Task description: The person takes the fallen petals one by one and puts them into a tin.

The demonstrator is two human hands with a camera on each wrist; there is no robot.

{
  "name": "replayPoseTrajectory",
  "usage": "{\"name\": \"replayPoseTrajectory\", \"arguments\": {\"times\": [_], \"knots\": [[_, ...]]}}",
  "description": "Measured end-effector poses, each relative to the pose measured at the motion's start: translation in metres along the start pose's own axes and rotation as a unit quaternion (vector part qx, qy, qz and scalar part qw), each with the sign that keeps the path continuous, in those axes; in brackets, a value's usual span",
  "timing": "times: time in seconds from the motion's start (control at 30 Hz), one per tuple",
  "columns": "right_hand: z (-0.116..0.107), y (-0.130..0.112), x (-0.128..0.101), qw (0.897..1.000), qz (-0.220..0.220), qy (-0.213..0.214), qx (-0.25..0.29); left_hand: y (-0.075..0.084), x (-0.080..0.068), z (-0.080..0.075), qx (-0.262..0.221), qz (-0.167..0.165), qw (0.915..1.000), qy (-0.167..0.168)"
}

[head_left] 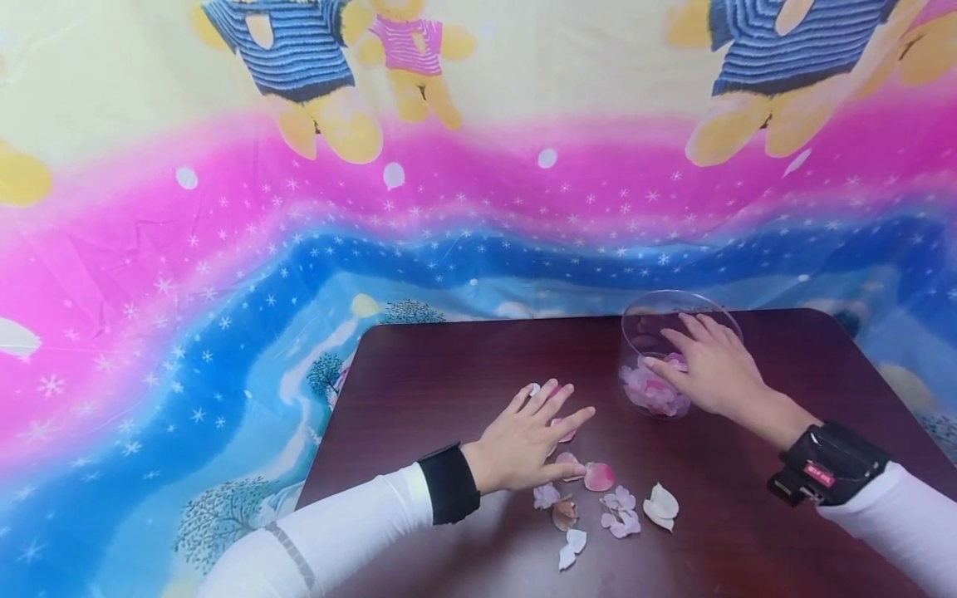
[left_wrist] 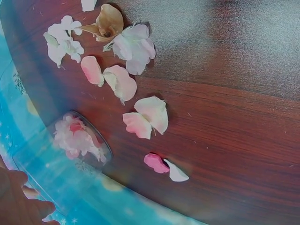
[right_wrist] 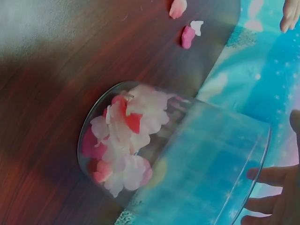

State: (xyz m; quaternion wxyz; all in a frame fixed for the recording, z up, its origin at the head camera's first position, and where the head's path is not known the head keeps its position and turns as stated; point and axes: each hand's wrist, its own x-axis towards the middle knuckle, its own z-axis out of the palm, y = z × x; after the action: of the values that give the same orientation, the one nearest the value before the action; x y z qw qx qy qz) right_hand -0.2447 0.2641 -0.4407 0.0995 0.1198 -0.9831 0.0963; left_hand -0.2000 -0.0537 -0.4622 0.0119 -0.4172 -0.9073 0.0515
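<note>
My left hand (head_left: 527, 440) hovers over the scattered petals, palm down, fingers spread and straight, holding nothing. A pink petal (head_left: 599, 477) lies just beyond its thumb. To the right, my right hand (head_left: 714, 370) is at the clear round container (right_wrist: 225, 164), fingers extended over its rim. In the right wrist view the fingertips are right at that rim. Pink and white petals (right_wrist: 124, 136) are heaped in the container's bottom. Loose on the table are a pale purple flower (head_left: 620, 512), a white petal pair (head_left: 661, 507) and a brown bloom (left_wrist: 110, 23).
The dark wooden table (head_left: 449, 374) carries everything. Its far edge meets a hanging cloth (head_left: 478, 199) printed with bears and snowflakes. A small magenta petal (left_wrist: 155, 162) and a white petal (left_wrist: 176, 171) lie near that far edge.
</note>
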Motion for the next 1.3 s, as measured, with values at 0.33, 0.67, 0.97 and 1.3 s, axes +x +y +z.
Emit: {"name": "replayPoseTrajectory", "arguments": {"times": [0.33, 0.67, 0.97, 1.3], "knots": [[0.003, -0.030, -0.013, 0.996, -0.067, 0.057, 0.022, -0.012, -0.005, 0.001, 0.000, -0.014, 0.9996, 0.023], [0.018, -0.059, -0.033, 0.994, -0.098, 0.044, 0.033, -0.038, -0.026, 0.007, -0.038, -0.058, 0.9974, 0.020], [0.032, -0.070, -0.045, 0.994, -0.099, 0.032, 0.030, -0.047, -0.041, 0.014, -0.034, -0.063, 0.9973, 0.015], [0.057, -0.081, -0.050, 0.994, -0.096, 0.006, 0.043, -0.039, -0.040, 0.017, -0.041, -0.059, 0.9974, 0.006]]}}
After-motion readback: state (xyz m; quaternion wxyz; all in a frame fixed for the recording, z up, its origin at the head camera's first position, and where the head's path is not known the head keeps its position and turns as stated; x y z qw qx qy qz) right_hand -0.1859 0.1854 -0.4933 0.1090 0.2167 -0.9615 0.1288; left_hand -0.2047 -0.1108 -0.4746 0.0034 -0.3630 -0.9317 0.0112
